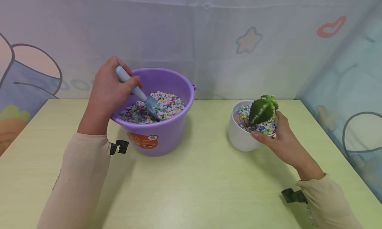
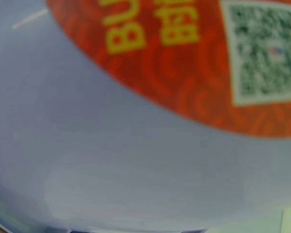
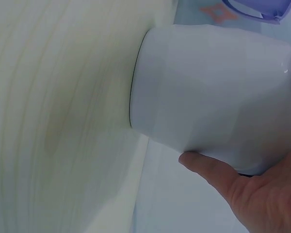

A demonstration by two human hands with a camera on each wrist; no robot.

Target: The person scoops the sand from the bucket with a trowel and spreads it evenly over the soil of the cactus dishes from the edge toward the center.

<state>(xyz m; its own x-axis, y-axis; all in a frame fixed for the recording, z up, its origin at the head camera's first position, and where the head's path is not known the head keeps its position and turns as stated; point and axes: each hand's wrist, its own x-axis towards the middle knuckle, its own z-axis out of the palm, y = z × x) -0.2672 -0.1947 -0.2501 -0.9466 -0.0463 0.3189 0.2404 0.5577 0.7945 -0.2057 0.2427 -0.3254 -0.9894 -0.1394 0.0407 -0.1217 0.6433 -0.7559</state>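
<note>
My left hand (image 1: 110, 84) grips the pale blue handle of a small shovel (image 1: 138, 93) over the purple bucket (image 1: 167, 136). The shovel's blade tip is down in the multicoloured pebbles (image 1: 168, 104) inside the bucket. In the left wrist view, the bucket's wall (image 2: 136, 165) and its orange-red label fill the picture. On the right, my right hand (image 1: 283, 142) holds the rim and side of a white pot (image 1: 243, 139), thumb at the front. A green cactus (image 1: 262, 111) leans to the right in the pot, among coloured pebbles and a brown patch. The right wrist view shows the pot (image 3: 208, 92) standing on the table.
The pale yellow-green table (image 1: 191, 189) runs beneath both containers. Behind it hangs a printed cloth (image 1: 209, 39) with a star and a heart, close behind the bucket. Another cloth (image 1: 358, 89) borders the right edge.
</note>
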